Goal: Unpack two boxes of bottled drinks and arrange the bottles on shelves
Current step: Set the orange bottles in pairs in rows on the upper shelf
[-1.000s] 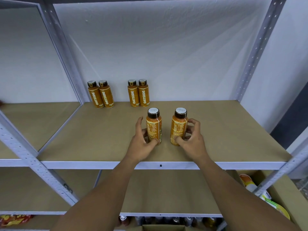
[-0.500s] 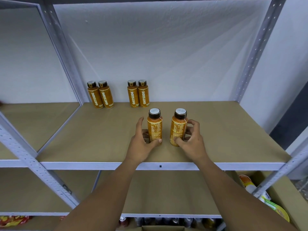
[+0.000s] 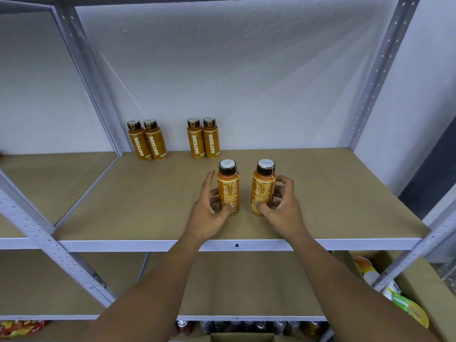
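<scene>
Near left bottle (image 3: pixel 228 191), head view: orange Oatside drink with a dark cap, upright on the upper shelf board (image 3: pixel 345 198), toward its front edge. Left hand (image 3: pixel 209 213) grips it, thumb on the front, fingers behind.
Near right bottle (image 3: pixel 263 188): same kind, just beside the first, not touching. Right hand (image 3: pixel 283 211) grips it, thumb low in front, fingers curled round its side.
Left pair (image 3: pixel 147 141) and middle pair (image 3: pixel 203 139): upright at the back wall, labels forward.
Cans (image 3: pixel 246 325): bottom shelf.

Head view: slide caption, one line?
Left hand and right hand each hold a bottle upright on the shelf; four more stand behind.
</scene>
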Tool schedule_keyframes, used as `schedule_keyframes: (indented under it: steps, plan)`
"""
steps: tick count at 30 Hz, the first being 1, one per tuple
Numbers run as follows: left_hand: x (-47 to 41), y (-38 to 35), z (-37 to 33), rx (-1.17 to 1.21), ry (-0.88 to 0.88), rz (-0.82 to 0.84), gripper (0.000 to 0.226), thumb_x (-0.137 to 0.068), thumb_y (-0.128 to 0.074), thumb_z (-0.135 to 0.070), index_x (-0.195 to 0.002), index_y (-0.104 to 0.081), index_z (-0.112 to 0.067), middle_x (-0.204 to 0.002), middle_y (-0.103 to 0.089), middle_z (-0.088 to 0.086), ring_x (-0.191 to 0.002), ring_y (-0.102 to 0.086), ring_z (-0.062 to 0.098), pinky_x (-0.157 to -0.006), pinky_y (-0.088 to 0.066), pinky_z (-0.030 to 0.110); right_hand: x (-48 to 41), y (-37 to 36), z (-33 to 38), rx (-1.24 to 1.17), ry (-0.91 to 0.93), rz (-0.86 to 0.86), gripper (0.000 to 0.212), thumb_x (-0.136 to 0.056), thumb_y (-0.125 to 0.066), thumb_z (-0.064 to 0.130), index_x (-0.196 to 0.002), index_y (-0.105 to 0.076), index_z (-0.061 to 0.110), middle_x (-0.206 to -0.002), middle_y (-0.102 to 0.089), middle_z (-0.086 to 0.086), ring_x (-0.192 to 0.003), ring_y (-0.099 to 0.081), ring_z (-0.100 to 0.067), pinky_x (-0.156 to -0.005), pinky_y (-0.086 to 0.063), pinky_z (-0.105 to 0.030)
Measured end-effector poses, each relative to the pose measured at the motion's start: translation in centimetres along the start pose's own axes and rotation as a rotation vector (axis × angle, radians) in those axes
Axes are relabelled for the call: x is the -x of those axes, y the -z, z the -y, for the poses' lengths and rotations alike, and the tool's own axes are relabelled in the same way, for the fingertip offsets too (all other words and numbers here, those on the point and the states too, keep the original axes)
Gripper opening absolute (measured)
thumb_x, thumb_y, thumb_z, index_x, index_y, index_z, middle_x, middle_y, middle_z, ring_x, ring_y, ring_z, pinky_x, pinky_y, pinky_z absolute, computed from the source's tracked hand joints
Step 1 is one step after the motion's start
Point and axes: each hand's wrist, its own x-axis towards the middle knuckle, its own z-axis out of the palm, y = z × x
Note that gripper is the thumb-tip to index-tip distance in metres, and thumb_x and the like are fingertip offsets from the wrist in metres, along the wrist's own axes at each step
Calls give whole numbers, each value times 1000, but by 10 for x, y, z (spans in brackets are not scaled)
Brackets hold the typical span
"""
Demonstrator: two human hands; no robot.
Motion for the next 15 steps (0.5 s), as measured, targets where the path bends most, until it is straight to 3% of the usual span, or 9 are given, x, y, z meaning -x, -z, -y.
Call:
schedule_keyframes:
  steps: [3,9,15]
  plan:
    - [0,-2,0,-22,6,-28,105,-87,-81,-34,-159,-5,-48,-151,-52,0,-123,-58,12,-101,-50,32,1,0,0,8,-1,3,80,-82,-84,19,-142,-32,29,-133,-59,-1,-114,-58,-14,-84,-48,-13]
    - [0,-4,-1,-33,16,-59,109,-85,-82,-40,-160,-4,-44,-148,-55,1,-113,-58,9,-92,-50,26,1,1,2,5,-6,-7,78,-81,-84,20,-138,-32,33,-129,-59,3,-113,-58,-12,-82,-47,-12]
    - [2,-4,-3,-31,20,-30,110,-86,-81,-37,-160,0,-45,-154,-49,1,-129,-57,18,-104,-50,34,1,0,2,6,-6,-15,71,-81,-85,20,-127,-33,34,-128,-61,0,-115,-61,-16,-86,-51,-21]
